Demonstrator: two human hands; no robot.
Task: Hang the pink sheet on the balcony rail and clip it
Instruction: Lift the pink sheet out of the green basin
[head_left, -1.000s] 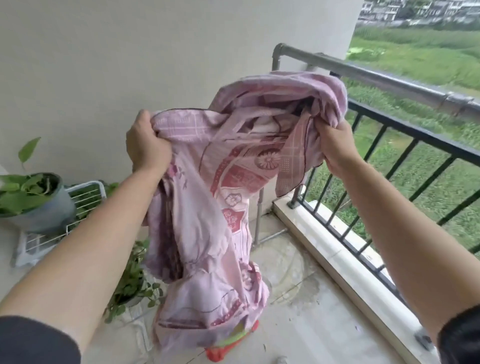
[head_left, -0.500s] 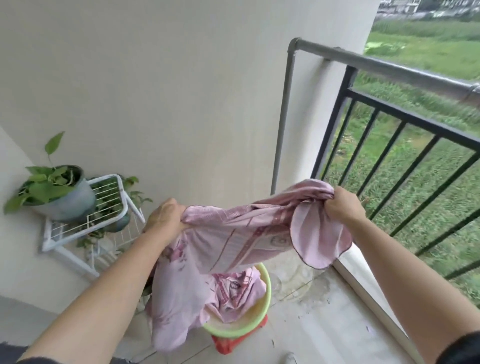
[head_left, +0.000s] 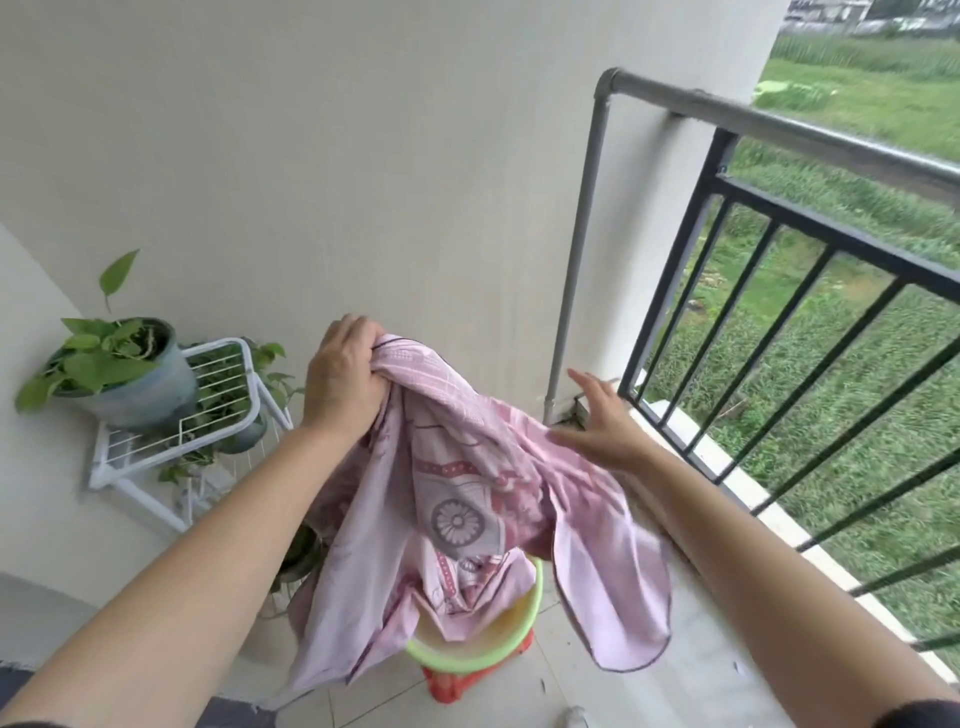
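Observation:
The pink sheet (head_left: 467, 499), printed with red bands and a grey wheel motif, hangs in loose folds from my left hand (head_left: 343, 379), which is clenched on a bunched top corner. My right hand (head_left: 605, 423) is spread open with fingers apart, its palm lying against the sheet's right fold without gripping it. The sheet's lower end trails down into a green-rimmed basin (head_left: 470, 649) on the floor. The grey balcony rail (head_left: 779, 124) runs along the upper right, well above both hands, over black bars (head_left: 737, 332). No clip is in sight.
The basin stands on a red stool (head_left: 467, 680). A white wire rack (head_left: 176, 441) at the left carries a grey potted plant (head_left: 119, 369), with more plants beneath. A plain wall fills the back; a low white ledge (head_left: 779, 519) runs under the bars.
The sheet dropped from chest height to low over the basin. My right hand let go of its corner and now lies open on the fabric. My left hand kept its hold.

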